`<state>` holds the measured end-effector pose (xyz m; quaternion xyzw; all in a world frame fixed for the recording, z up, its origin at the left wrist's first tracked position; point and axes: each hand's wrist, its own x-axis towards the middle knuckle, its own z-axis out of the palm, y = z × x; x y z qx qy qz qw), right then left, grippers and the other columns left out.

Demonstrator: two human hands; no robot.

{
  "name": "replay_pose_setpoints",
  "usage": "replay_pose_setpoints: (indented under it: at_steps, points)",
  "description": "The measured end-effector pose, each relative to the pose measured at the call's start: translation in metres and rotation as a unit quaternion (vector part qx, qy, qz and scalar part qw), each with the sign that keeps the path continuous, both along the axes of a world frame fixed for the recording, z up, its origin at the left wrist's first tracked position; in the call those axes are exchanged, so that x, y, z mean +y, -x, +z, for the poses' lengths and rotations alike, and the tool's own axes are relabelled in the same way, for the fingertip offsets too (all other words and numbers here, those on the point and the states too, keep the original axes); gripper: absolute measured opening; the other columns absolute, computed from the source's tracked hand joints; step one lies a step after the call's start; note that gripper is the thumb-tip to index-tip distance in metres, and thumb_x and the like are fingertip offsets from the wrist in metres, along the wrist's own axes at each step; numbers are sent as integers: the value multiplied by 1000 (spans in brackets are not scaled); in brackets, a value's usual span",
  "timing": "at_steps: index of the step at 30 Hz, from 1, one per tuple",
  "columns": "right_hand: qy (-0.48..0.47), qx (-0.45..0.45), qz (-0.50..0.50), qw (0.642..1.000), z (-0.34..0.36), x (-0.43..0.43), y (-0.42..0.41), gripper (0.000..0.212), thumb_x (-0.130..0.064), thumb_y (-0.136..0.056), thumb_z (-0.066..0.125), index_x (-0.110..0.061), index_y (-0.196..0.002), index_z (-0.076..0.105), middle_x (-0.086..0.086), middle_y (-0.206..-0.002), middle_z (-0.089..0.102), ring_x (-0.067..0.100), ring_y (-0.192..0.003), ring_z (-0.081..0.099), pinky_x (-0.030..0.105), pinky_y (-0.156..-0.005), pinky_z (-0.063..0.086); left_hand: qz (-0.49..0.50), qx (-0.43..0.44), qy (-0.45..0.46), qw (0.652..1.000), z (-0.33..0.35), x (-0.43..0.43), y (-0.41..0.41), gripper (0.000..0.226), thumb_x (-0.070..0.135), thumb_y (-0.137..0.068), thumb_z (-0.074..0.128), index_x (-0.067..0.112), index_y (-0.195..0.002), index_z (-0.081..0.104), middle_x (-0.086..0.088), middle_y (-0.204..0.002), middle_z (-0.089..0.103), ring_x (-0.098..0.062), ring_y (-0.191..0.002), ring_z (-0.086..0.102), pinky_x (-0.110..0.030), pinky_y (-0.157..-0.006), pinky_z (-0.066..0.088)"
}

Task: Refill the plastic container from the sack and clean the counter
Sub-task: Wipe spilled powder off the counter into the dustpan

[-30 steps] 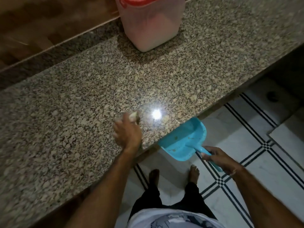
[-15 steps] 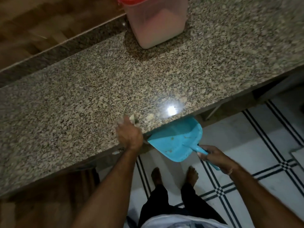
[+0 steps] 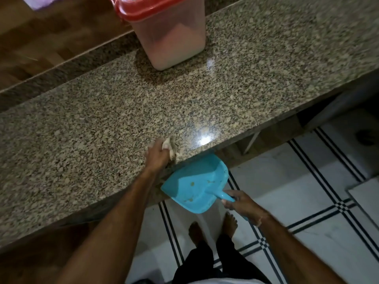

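A translucent plastic container with a red lid stands at the back of the speckled granite counter, partly filled with pale powder. My left hand presses a small pale cloth on the counter right at its front edge. My right hand grips the handle of a blue dustpan, held just below the counter edge, beside my left hand. A few crumbs lie in the pan. No sack is in view.
A raised granite ledge and a wooden surface run behind the counter. Below lies a white tiled floor with black stripes, where my bare feet stand. Something purple shows at the top left.
My left hand has slid the cloth from the counter's inside to its front edge. The dustpan has stayed under the edge, tucked closer to my left hand.
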<state>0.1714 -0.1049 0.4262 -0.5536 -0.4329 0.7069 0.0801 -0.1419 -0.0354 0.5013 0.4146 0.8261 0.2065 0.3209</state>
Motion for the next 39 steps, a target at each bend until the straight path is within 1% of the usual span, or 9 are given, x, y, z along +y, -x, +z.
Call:
replay_pose_setpoints:
  at_steps: [5,9,13,17,22,25,28,35,39]
  points:
    - [-5,4,10,1000,0,1,17,23,-12,-94,70,-18,-117,73,1,-99,71,13,-89,64,27,-80,52,-92,79,-70,990,12,-12,-37,37,50,-105,33,32,-118,63,-10,-126,58,-29,-114,52,-54,-96,46]
    - [-17,7,13,1000,1,6,24,26,-12,-95,69,-15,-121,72,2,-107,73,12,-95,68,21,-79,55,-70,79,-105,989,6,-9,-39,51,56,-100,27,29,-125,63,-7,-129,56,-19,-113,45,-53,-98,45]
    - [-30,1,30,999,1,9,29,27,-12,-95,69,-10,-123,71,4,-108,72,13,-96,68,23,-81,56,-176,137,-119,968,11,-21,-35,55,60,-101,28,32,-136,62,-4,-136,56,-16,-113,40,-41,-89,42]
    - [-42,-6,37,998,4,7,37,27,-10,-96,68,-11,-122,71,-3,-98,69,9,-89,65,16,-71,52,-245,185,-123,944,9,-27,-26,35,35,-103,58,23,-136,62,-5,-135,60,-16,-111,45,-35,-89,43]
    - [-33,-14,42,998,10,6,46,28,-12,-96,68,-11,-124,70,-3,-100,68,9,-90,64,14,-69,49,-302,188,-83,931,16,-10,-20,32,35,-94,73,13,-117,70,-6,-110,69,-17,-96,60,-30,-79,51]
    - [-31,-19,51,998,20,8,53,24,-14,-97,67,-12,-121,69,-6,-95,65,5,-84,61,12,-65,47,-285,169,16,943,32,15,-23,32,28,-91,77,9,-117,71,-9,-108,71,-15,-88,57,-26,-75,42]
    - [-48,-32,51,997,27,13,60,20,-13,-97,66,-12,-117,69,-7,-88,63,3,-77,58,11,-61,45,-268,175,45,946,32,20,-28,33,30,-91,77,10,-117,71,-9,-108,73,-15,-85,56,-26,-74,40]
    - [-55,-47,35,997,28,11,65,17,-15,-96,68,-15,-113,67,-7,-86,62,4,-76,58,15,-63,44,-178,228,-76,954,19,-29,-45,16,23,-92,76,14,-104,72,-3,-95,72,-14,-83,62,-31,-71,57]
    - [-50,-53,26,997,25,9,63,22,-14,-95,69,-11,-116,70,-3,-91,65,10,-82,61,18,-67,46,-155,214,-101,959,14,-50,-48,15,26,-94,68,16,-106,70,1,-98,66,-15,-90,58,-32,-71,56]
